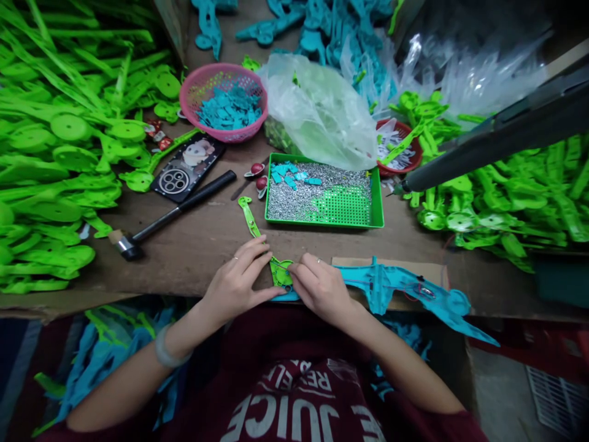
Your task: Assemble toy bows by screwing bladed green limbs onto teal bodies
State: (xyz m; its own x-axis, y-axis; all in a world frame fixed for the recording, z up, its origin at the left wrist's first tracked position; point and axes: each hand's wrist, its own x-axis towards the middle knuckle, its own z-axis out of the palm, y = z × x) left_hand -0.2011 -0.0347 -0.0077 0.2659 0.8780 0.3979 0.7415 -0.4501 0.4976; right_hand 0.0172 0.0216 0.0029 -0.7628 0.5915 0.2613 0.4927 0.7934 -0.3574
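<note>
My left hand (243,273) grips a flat green plastic part (248,216), its fingers on the upper side and its thumb at the lower edge. The part's narrow end points away from me, and its wide end lies between my hands on a blue plastic toy shell (400,282). My right hand (321,285) is pinched at the wide green end; what its fingertips hold is hidden. From under my right hand the blue shell stretches right, open side up, with thin wires and a small silvery piece inside.
A green tray (380,212) of small metal pieces and blue bits stands ahead, near a pink basket (186,101) and a plastic bag (322,110). A hammer (184,205) and phone (188,166) lie left. Green part piles (50,159) flank both sides; a dark tool (497,132) juts from the right.
</note>
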